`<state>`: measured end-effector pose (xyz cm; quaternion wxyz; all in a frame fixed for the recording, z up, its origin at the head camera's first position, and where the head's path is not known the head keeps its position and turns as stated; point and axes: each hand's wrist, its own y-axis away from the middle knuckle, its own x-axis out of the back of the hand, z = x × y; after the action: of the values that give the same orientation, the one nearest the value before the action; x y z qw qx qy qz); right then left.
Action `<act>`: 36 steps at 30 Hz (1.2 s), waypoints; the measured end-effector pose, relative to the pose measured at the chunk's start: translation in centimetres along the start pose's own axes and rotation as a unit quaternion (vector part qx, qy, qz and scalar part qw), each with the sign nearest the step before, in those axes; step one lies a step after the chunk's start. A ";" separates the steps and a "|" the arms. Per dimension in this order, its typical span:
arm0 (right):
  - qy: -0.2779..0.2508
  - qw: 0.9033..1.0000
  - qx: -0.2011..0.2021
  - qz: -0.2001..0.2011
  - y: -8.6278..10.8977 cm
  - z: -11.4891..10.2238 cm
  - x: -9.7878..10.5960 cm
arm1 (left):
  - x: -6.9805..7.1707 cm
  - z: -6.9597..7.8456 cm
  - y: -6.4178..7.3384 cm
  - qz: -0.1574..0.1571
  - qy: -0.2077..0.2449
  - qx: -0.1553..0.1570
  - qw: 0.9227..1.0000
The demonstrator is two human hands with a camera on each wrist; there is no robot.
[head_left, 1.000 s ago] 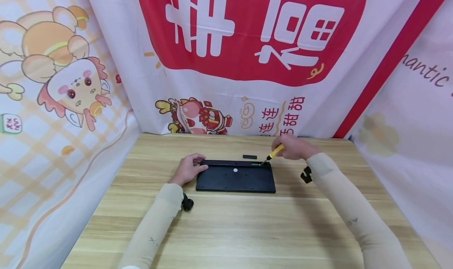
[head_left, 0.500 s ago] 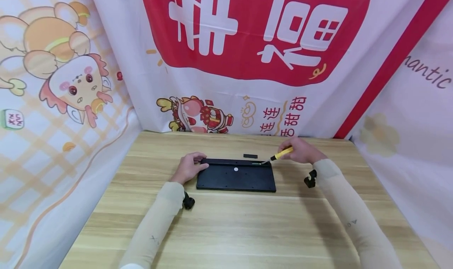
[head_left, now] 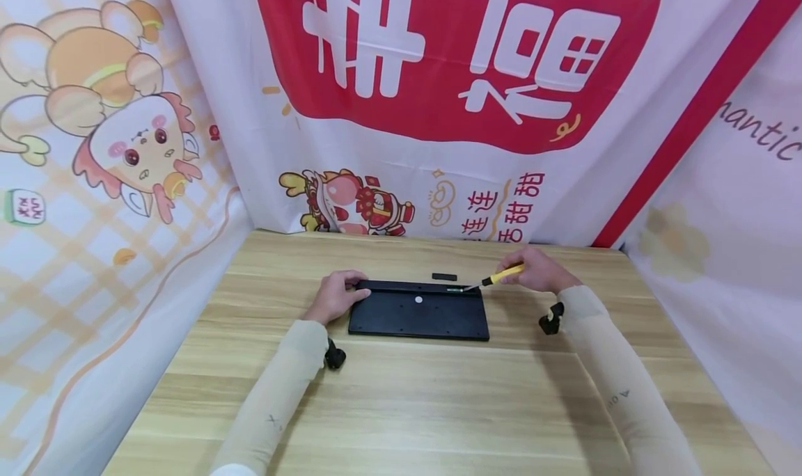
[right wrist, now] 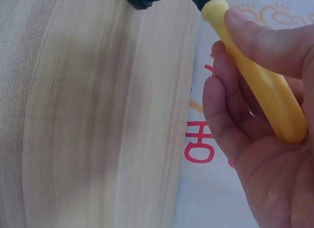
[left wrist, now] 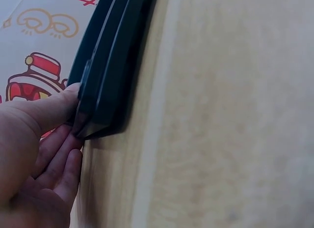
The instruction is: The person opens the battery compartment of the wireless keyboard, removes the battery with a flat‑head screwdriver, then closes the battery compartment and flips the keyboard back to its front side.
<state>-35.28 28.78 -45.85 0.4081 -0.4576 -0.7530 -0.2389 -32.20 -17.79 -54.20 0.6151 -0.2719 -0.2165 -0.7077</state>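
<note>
A black keyboard (head_left: pixel 416 316) lies underside up on the wooden table, with a small round white sticker (head_left: pixel 418 300) near its back edge. My left hand (head_left: pixel 337 296) grips its back left corner, thumb on top and fingers behind and below, as the left wrist view shows. In my right hand (head_left: pixel 537 269) is a screwdriver (right wrist: pixel 267 90) with a yellow handle and black collar, pinched between thumb and fingers. It slants low from the right, its metal tip at the open battery slot (head_left: pixel 455 290) near the keyboard's back right. In the right wrist view the tip is out of frame.
A small black battery cover (head_left: pixel 444 277) lies on the table (head_left: pixel 426 406) just behind the keyboard. Printed cloth (head_left: pixel 401 128) hangs along the table's back edge, with more cloth on both sides. Black wrist cameras (head_left: pixel 335 355) sit under both forearms.
My right hand has moved right and slightly down, tipping the screwdriver to a flatter slant while its tip stays at the slot. The left hand and keyboard keep their places.
</note>
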 end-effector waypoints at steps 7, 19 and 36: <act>-0.015 1.000 -0.011 0.001 0.2 1.2 -0.3 | 0.0 0.2 0.1 0.004 -0.008 0.002 1.000; -0.078 0.994 -0.077 -0.021 1.0 3.1 -1.4 | 0.0 0.4 0.2 0.003 -0.009 0.011 1.000; -0.180 0.977 -0.110 -0.024 1.9 3.5 -2.3 | 0.0 0.3 0.2 0.005 0.003 0.014 1.000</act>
<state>-34.40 31.15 -49.74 0.2074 -0.5168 -0.7940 -0.2438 -31.99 -17.60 -53.98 0.6229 -0.2619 -0.2231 -0.7026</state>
